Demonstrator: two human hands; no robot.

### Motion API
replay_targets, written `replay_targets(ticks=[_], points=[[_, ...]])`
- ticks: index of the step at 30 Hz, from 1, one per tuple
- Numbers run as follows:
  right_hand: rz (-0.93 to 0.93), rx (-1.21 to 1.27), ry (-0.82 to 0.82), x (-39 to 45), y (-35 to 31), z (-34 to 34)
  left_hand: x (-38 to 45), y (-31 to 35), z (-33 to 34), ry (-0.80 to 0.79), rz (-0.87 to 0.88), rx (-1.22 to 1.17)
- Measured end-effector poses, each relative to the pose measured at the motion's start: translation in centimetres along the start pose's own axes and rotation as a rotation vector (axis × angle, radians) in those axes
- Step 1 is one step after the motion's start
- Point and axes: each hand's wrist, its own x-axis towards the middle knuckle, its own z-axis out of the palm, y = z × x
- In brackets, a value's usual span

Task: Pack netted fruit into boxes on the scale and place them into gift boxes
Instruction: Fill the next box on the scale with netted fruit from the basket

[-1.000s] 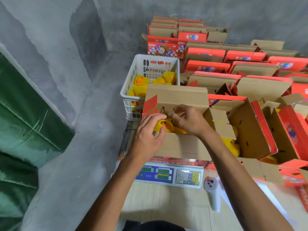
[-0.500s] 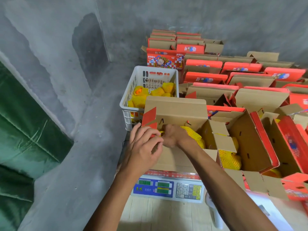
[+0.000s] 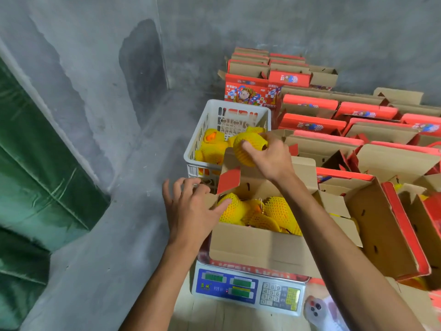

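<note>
Two bare forearms come into the picture from the bottom edge, on the near side of the scale point(image 3: 248, 286). No sleeve shows on either arm up to the edge of the view. The left hand point(image 3: 191, 211) and the right hand point(image 3: 269, 158) wear no gloves. No ring, watch or bracelet shows on the wrists and fingers point(image 3: 177, 187). The nails look short and plain.
</note>
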Motion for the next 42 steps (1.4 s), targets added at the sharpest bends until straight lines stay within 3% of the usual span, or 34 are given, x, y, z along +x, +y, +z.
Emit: replay_targets(ticks=[5,9,12,17,19,24,30,33,36,42], points=[[-0.035,-0.05,-0.005,4.3,-0.1,2.0,1.9,0.0,1.3,-0.121,-0.048,0.093],[-0.015,-0.126,-0.049,8.9,0.4,3.5,2.8,-0.4,2.3,-0.201,-0.211,0.04],[0.035,-0.24,-0.144,12.5,1.4,4.5,2.2,-1.3,3.6,-0.189,-0.321,-0.2],[0.136,-0.46,-0.599,16.7,3.9,7.1,3.0,-1.7,5.9,-0.319,-0.678,-0.939],[0.163,-0.577,-0.694,17.5,5.5,8.3,3.7,-2.5,6.6,-0.373,-0.723,-1.099],[0.167,-0.663,-0.787,18.7,7.9,10.1,4.6,-3.3,8.5,-0.339,-0.616,-1.324],[0.138,-0.471,-0.83,19.3,8.0,9.2,4.3,-3.1,9.1,-0.188,-0.755,-1.55],[0.173,-0.236,-0.793,18.5,7.3,8.8,4.7,-3.1,8.1,-0.111,-0.74,-1.554],[0.152,-0.179,-0.729,16.9,6.1,7.6,4.9,-3.7,6.9,-0.031,-0.681,-1.482],[-0.01,-0.005,-0.601,11.3,2.6,3.3,3.8,-3.7,5.1,0.04,-0.306,-0.884]])
